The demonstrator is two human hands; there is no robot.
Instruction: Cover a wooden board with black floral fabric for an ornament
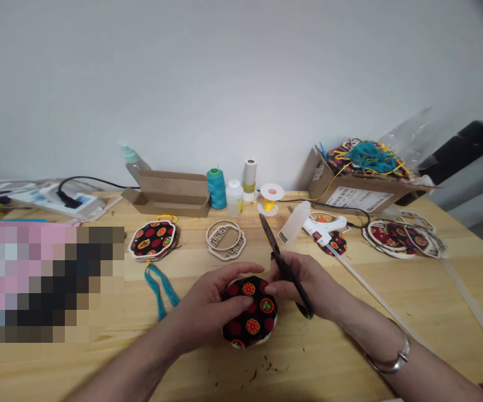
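So, my left hand [214, 296] has its fingers curled round the fabric-covered disc [252, 315], which is low on the surface [308, 363]. My right hand [308, 279] grips the scissors [285, 268], with its fingertips touching the disc. It looks light, with soft cloth over a stiff core, so I'd pinch it by the rim.

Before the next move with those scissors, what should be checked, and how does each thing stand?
1. The left hand steadies the fabric-covered disc on the table: ok.
2. The right hand holds the scissors by the handles: ok.
3. Blades shut and pointing away from both hands: ok.
4. Fabric edge under the disc lies even: cannot tell, it is hidden.
5. The glue gun lies apart from both hands: ok.
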